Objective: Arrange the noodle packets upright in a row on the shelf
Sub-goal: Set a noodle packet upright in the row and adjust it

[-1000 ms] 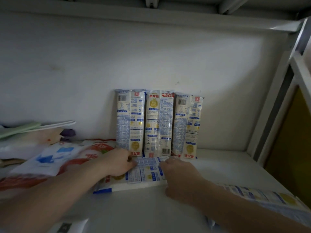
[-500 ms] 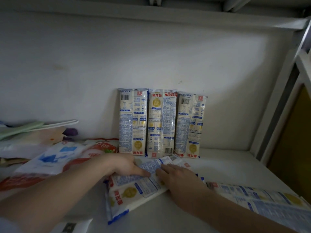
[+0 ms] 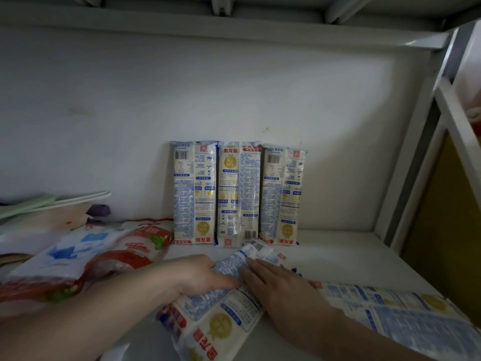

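Observation:
Three white and blue noodle packets stand upright side by side against the back wall: the left one (image 3: 194,191), the middle one (image 3: 239,194) and the right one (image 3: 282,195). In front of them a fourth noodle packet (image 3: 221,313) lies tilted on the white shelf (image 3: 338,256), its far end near the row and its near end toward me. My left hand (image 3: 197,274) grips its left side and my right hand (image 3: 281,285) presses on its right side. More noodle packets (image 3: 403,313) lie flat at the lower right, partly under my right forearm.
Red and white plastic bags (image 3: 86,261) are piled on the left of the shelf, with flat pale items (image 3: 52,201) behind them. A white shelf upright (image 3: 416,157) closes the right side, and another shelf runs overhead.
The lying packet has swung from crosswise to nearly lengthwise, its near end coming toward me. Both hands stayed on it and moved a little closer to me.

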Available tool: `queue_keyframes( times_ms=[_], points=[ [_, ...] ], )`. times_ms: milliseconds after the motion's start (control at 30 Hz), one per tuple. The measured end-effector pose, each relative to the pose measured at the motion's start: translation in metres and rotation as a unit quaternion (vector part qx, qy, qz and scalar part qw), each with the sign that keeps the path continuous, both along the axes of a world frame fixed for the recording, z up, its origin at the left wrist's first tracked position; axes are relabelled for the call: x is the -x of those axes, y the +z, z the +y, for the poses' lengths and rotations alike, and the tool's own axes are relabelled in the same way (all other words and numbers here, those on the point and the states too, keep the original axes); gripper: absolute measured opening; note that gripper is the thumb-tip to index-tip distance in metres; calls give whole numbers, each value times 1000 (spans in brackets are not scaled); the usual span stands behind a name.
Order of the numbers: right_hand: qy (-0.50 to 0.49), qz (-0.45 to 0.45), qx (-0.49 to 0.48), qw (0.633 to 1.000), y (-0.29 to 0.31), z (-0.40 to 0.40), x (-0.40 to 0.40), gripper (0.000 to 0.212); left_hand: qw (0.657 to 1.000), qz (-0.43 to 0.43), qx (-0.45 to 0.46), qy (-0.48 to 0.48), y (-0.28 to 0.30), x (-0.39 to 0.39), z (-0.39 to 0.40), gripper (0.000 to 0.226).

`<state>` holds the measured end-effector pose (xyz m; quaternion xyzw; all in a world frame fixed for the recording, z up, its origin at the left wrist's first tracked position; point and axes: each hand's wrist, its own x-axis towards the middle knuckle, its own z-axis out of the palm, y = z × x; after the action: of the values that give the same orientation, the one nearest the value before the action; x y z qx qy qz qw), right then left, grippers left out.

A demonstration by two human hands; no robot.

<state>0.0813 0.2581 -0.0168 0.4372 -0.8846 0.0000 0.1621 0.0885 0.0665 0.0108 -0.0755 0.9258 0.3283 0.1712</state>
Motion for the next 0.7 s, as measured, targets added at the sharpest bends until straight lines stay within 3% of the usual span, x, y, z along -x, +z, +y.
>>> queue_keyframes(
  times_ms=[167,267,400,567,700],
  points=[
    [3,1,4,1000,5,7,-13,51,996,17,-83,5,0,-18,2,36],
    [-1,21,15,1000,10,10,-17,49,991,51,-124,14,3,-29,6,22],
    [-5,64,39,997,18,11,-14,49,979,73,-185,38,13,-36,17,27],
    [7,88,82,993,33,16,-7,54,960,156,-231,39,30,-40,33,23],
    [-59,42,150,986,44,24,-9,76,931,265,-241,65,38,-34,51,20]
  ],
)
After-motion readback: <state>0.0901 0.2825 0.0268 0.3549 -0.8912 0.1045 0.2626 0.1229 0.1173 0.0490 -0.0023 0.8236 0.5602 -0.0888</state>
